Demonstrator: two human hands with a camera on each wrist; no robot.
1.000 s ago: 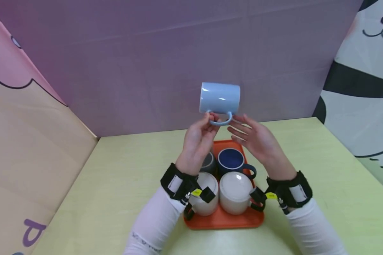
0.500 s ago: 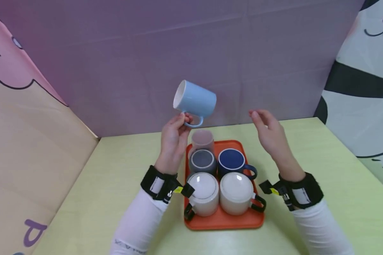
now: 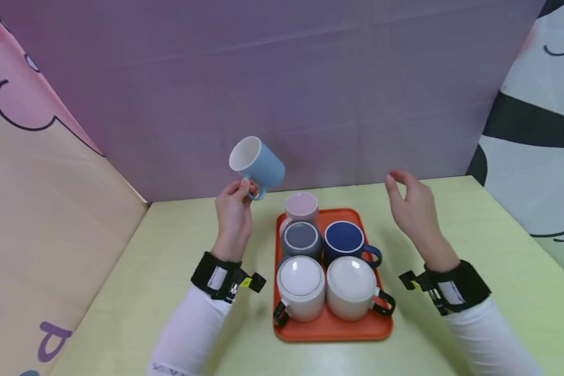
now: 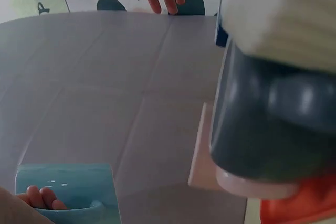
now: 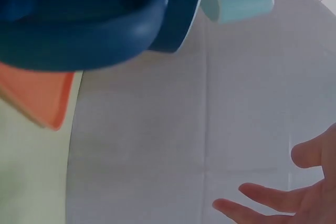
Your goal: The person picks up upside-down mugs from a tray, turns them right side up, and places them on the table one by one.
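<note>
My left hand (image 3: 233,211) has its grip pinched on the blue mug's (image 3: 256,164) handle — mug's tilted in the air at 10 o'clock off the tray (image 3: 332,328). Right hand (image 3: 412,206) hovers at 2 o'clock — fingers loose, holding nothing.

Soft even light (wrist views blurred close-up)

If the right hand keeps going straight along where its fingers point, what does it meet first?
The right hand hangs open above the table, fingers pointing up and away toward the purple backdrop. Nothing shows in that line before the backdrop, though depth is unclear.
</note>
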